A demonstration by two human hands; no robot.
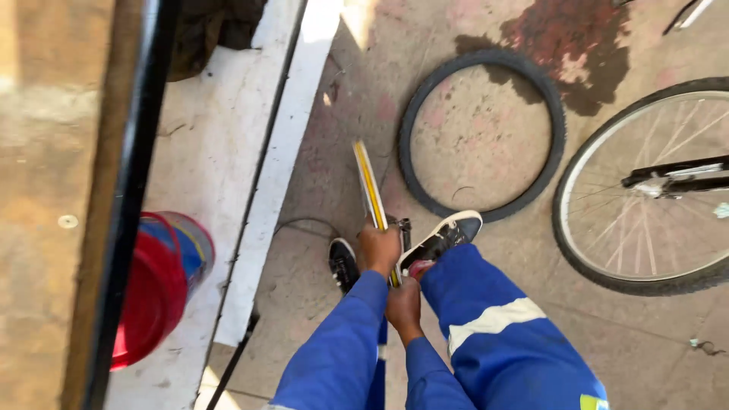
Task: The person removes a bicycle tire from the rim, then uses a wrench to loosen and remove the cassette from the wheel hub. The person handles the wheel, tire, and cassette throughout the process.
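Observation:
I look down at my blue coveralls and black-and-white shoes (444,237). My left hand (380,247) grips a long yellow-and-black rod-like tool (370,184) that slants away from me toward the concrete ground. My right hand (403,304) is closed around the same tool lower down, closer to my body. A small black part (405,225) sticks out beside the tool between my feet. What the tool's far tip touches cannot be made out.
A loose black bicycle tyre (483,80) lies on the concrete ahead. A spoked bicycle wheel (645,190) stands at the right. A white painted step (266,175), a red bucket (156,292) and a black pole (129,190) are at the left. A dark stain (577,45) marks the ground.

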